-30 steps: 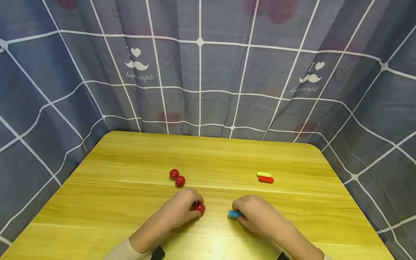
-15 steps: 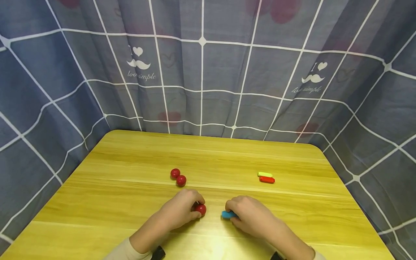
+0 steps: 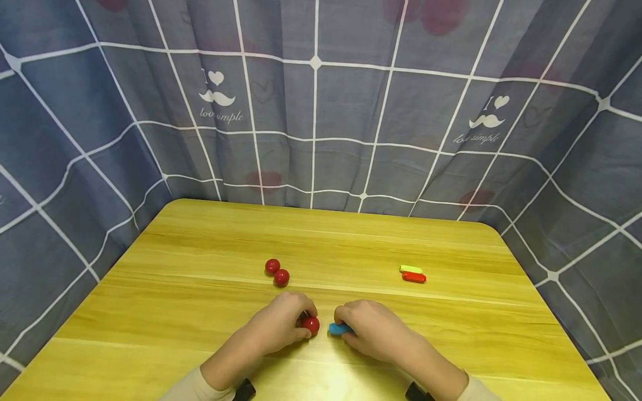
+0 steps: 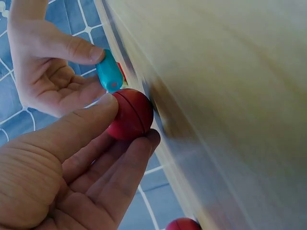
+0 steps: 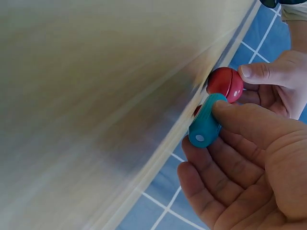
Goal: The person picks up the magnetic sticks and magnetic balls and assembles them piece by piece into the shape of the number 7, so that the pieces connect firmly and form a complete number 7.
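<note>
Near the front middle of the table, my left hand (image 3: 281, 324) pinches a glossy red ball (image 3: 312, 326) between thumb and fingers. In the left wrist view a dark seam runs round this ball (image 4: 132, 115). My right hand (image 3: 375, 329) faces it from the right and pinches a short blue rounded stick (image 3: 338, 329) by thumb and fingertips. A pale dot marks the end of the blue stick (image 5: 206, 122) in the right wrist view. In the head view a small gap separates the stick's tip from the ball.
Two more red balls (image 3: 282, 277) lie side by side beyond my left hand. Farther right, a yellow-green stick (image 3: 411, 269) lies against a red stick (image 3: 414, 277). A grey-blue checked curtain (image 3: 346, 111) surrounds the far and side edges of the wooden table (image 3: 175, 312).
My right hand has slid left with the blue stick, bringing it close to the held red ball. My left hand has kept its grip and hardly moved.
</note>
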The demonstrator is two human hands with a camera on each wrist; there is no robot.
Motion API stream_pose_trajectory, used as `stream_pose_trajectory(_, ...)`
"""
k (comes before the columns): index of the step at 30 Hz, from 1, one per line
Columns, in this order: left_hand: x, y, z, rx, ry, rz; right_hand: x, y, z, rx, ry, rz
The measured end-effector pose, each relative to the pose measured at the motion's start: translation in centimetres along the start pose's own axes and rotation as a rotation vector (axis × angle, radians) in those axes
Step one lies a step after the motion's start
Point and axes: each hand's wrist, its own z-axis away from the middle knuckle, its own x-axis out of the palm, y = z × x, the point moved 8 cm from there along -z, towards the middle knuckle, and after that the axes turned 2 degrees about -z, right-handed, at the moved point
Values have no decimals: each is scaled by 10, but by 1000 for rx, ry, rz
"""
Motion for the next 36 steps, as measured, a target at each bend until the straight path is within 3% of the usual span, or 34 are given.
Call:
stream_pose_trajectory(20, 1, 3, 5, 2, -28, 34, 5, -14, -14, -20, -16, -1)
stream_pose_trajectory(30, -2, -1, 9, -3, -27, 25, 4, -10, -12, -6, -32, -43)
stream_pose_trajectory(36, -5, -3, 12, -3, -17, 4, -1, -5, -16, 0, 8, -59)
